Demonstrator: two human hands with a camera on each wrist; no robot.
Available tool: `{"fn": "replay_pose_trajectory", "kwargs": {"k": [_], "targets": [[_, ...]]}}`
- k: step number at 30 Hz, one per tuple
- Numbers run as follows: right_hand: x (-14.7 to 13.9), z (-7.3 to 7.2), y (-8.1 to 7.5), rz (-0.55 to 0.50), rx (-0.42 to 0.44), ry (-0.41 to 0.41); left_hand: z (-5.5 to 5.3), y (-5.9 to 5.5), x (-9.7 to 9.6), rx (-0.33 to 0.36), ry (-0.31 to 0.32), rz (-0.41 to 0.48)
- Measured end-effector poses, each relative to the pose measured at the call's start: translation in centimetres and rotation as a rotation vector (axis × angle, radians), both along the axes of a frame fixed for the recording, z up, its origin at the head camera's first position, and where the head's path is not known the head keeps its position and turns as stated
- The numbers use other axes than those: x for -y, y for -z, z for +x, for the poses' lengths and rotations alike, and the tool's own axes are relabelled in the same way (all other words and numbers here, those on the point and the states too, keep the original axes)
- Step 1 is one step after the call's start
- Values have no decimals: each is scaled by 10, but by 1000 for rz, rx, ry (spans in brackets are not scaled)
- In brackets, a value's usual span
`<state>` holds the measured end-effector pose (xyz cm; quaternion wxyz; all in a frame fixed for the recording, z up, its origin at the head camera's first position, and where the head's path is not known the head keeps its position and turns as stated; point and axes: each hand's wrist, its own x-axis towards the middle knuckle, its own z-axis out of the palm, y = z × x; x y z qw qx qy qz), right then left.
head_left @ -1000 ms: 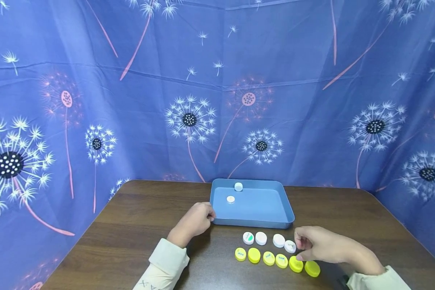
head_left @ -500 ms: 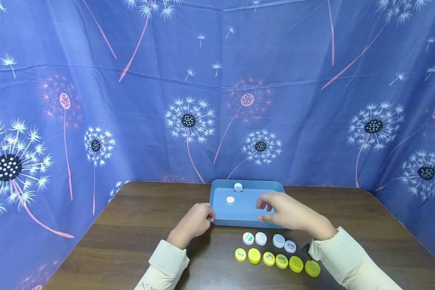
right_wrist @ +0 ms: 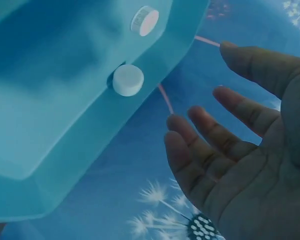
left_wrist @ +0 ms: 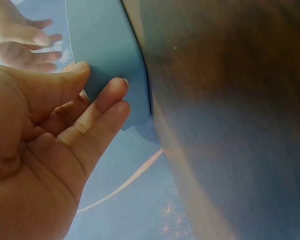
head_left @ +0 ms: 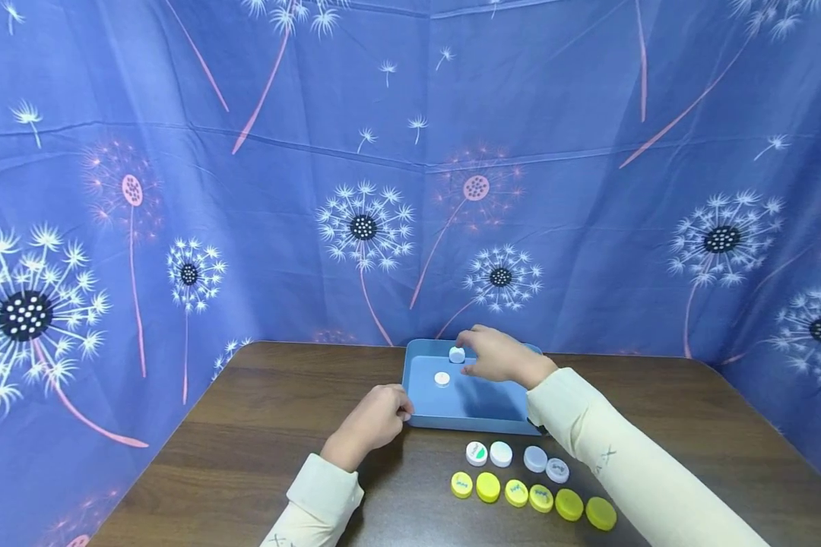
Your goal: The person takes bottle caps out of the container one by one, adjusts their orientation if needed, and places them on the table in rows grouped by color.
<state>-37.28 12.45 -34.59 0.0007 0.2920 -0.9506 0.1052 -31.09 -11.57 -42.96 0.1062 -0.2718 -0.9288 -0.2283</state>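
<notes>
My left hand [head_left: 376, 418] pinches the left front corner of a shallow blue tray [head_left: 465, 423]; in the left wrist view the thumb and fingers meet on either side of its wall [left_wrist: 105, 40]. Two white bottle caps lie in the tray: one [head_left: 456, 355] by the back wall, the other [head_left: 442, 379] nearer the left. Over the back of the tray is my right hand [head_left: 496, 355], fingers spread around the side of the back cap. From the right wrist, this cap [right_wrist: 128, 80] stands apart from the fingertips [right_wrist: 176, 142], and the palm holds nothing.
In front of the tray, a row of several white caps [head_left: 501, 454] lies on the brown wooden table [head_left: 260, 433]. Closer to me is a row of several yellow caps [head_left: 488, 487]. A blue dandelion-print cloth [head_left: 280, 228] hangs behind the table.
My right hand has gone from beside the cap rows, over the tray, to the cap at its back. The left hand has kept its hold on the corner. The head view has shifted slightly.
</notes>
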Motion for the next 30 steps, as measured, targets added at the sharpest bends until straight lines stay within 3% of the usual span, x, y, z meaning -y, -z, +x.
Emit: {"fn": "replay_pose_trajectory", "kwargs": {"k": [9, 19, 30], "targets": [[12, -29, 22, 40, 154, 78, 3, 2, -3, 9, 6, 6], [15, -46, 39, 81, 140, 101, 2, -1, -3, -20, 5, -12], [17, -57, 50, 76, 239, 108, 0, -1, 0, -29, 6, -29]]}}
